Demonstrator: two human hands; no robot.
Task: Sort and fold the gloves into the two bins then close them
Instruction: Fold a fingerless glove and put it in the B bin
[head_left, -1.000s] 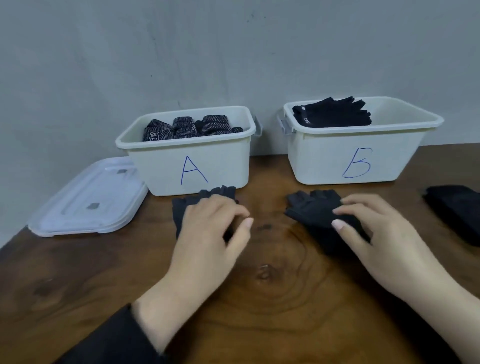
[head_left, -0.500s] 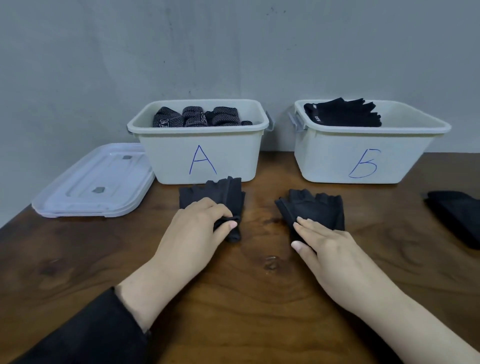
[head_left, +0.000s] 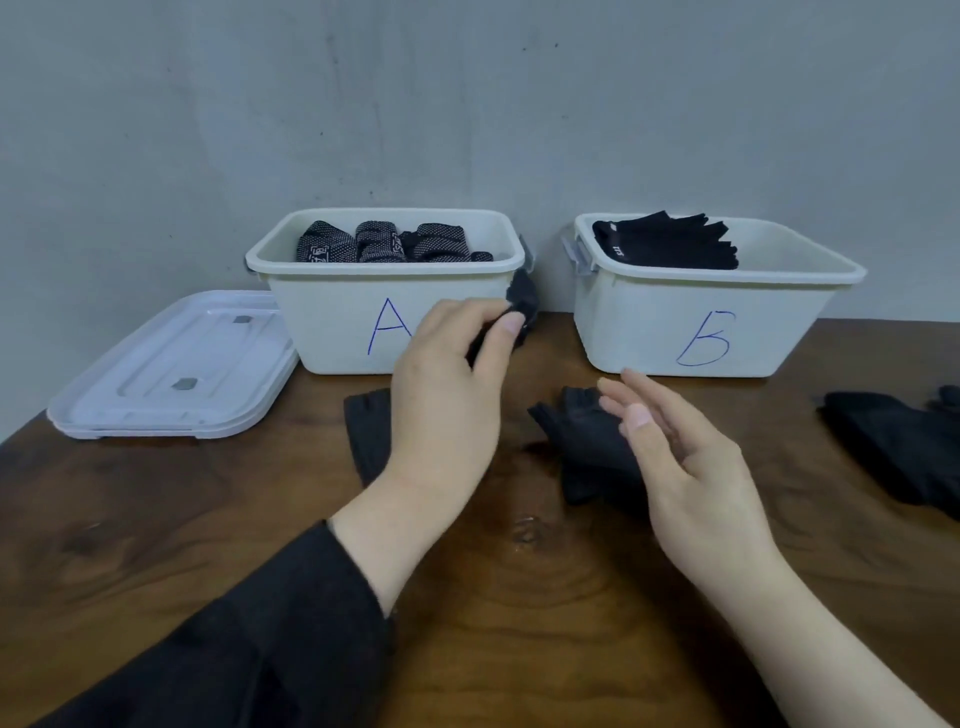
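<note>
Two white bins stand by the wall. Bin A (head_left: 332, 322) holds several folded dotted gloves (head_left: 379, 241); bin B (head_left: 649, 322) holds black gloves (head_left: 670, 239). My left hand (head_left: 447, 395) pinches a black fingerless glove (head_left: 366, 431) and lifts one end of it (head_left: 522, 301) up in front of bin A, while the rest lies on the table. A second black fingerless glove (head_left: 587, 441) lies in front of bin B. My right hand (head_left: 680, 457) hovers just over it with relaxed fingers and holds nothing.
Clear lids (head_left: 171, 364) lie stacked on the wooden table (head_left: 156, 519) left of bin A. A heap of more black gloves (head_left: 904, 447) sits at the right edge. A grey wall rises right behind the bins.
My left hand has gripped the left glove and raised its end towards bin A. My right hand has lifted off the right glove and drawn back slightly.
</note>
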